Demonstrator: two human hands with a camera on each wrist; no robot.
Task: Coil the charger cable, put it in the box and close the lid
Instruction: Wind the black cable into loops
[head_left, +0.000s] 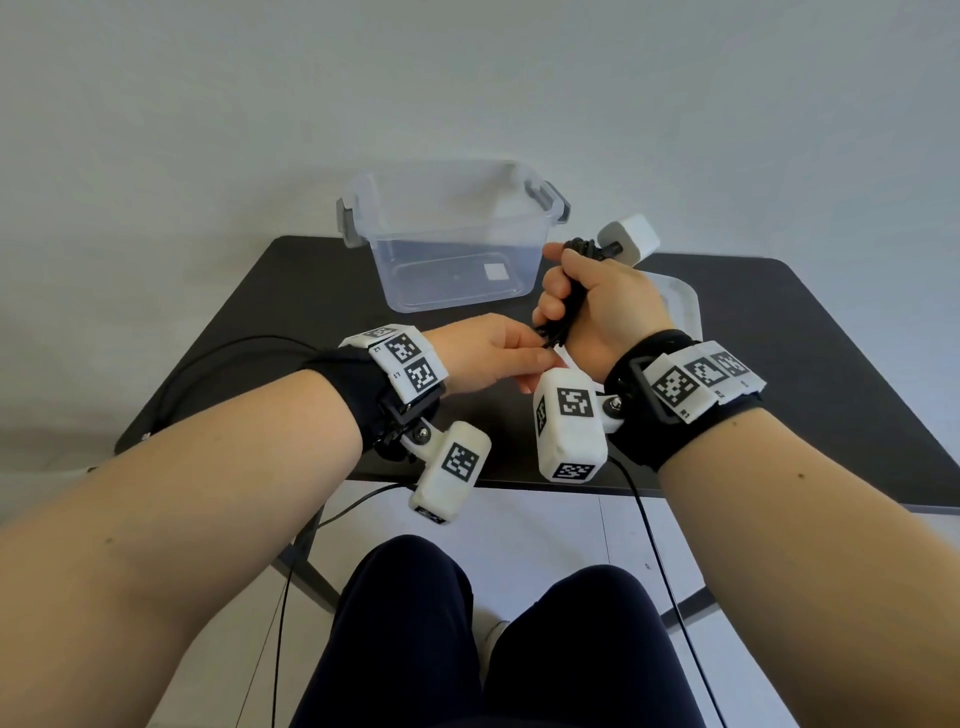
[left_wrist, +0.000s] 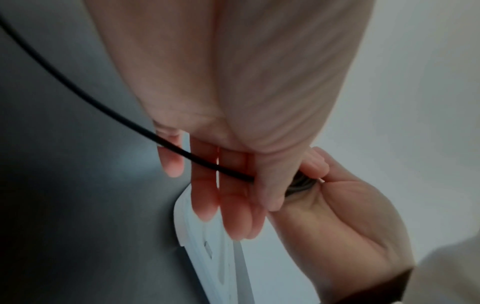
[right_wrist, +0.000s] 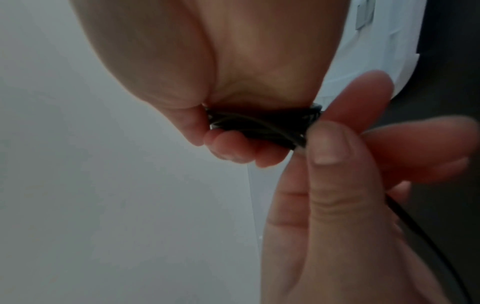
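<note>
Closest in: dark trousers (head_left: 488, 639) and a pale floor (head_left: 550, 525) below the worktop (head_left: 291, 301) edge. Two bare forearms with black wrist bands (head_left: 675, 410) and white tag blocks (head_left: 569, 421).

Left hand (head_left: 485, 358) low over the black worktop, thumb and first finger pinching the bottom end of the black charger cable (head_left: 569, 301). Other left fingers (left_wrist: 205, 191) held straight and a little apart, with one loose black cord running across them. Whether that cord belongs to the charger or to the wrist camera: cannot tell.

Right hand (head_left: 597, 301) just beside and above the left, curled tight round the cable bundle, held up on end. Loops of cable (right_wrist: 262, 125) bunched dark inside the fist. White charger plug (head_left: 631, 239) sticking out past the top of the right hand, up in the air.

Clear lid (head_left: 683, 306) flat on the worktop, partly hidden behind the right hand.

Farther back: clear plastic box (head_left: 452, 244) with grey clips, open, lid off, only a small white sticker on its floor. Plain pale wall (head_left: 467, 78) behind.
</note>
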